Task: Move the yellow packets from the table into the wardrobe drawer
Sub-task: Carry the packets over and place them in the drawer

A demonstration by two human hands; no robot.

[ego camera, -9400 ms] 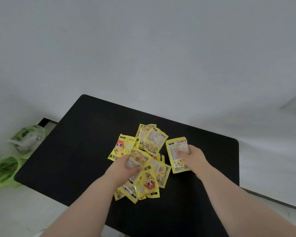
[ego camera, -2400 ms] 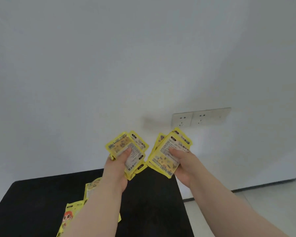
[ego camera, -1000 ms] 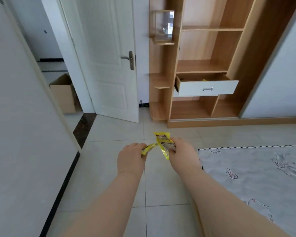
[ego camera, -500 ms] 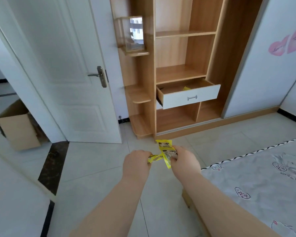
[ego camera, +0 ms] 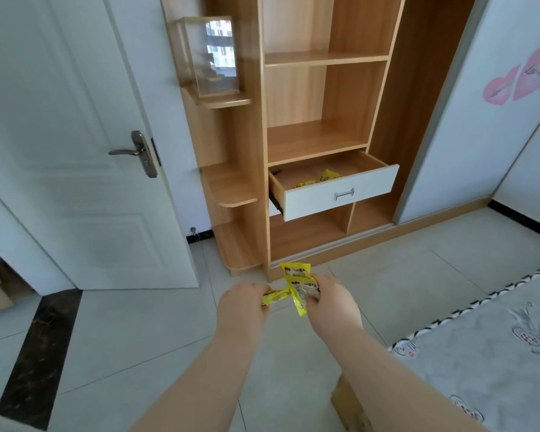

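Note:
Both hands are held out low over the tiled floor, each closed on yellow packets. My left hand (ego camera: 242, 307) grips a thin bunch of yellow packets (ego camera: 275, 297) seen edge-on. My right hand (ego camera: 331, 302) holds more yellow packets (ego camera: 296, 280), which stick up and fan out. Ahead stands the wooden wardrobe (ego camera: 296, 95) with its white-fronted drawer (ego camera: 340, 194) pulled open. A few yellow packets (ego camera: 325, 177) lie inside the drawer. The table is out of view.
A white door (ego camera: 75, 151) stands open on the left, beside curved corner shelves (ego camera: 228, 191) bearing a clear box (ego camera: 211, 54). A patterned mattress (ego camera: 487, 353) fills the lower right. A white sliding panel with pink heart stickers (ego camera: 521, 76) is right of the wardrobe.
I have turned from the black table and wall to face the wardrobe and come closer to it; the open drawer looms larger. Both hands keep their packets, held close together.

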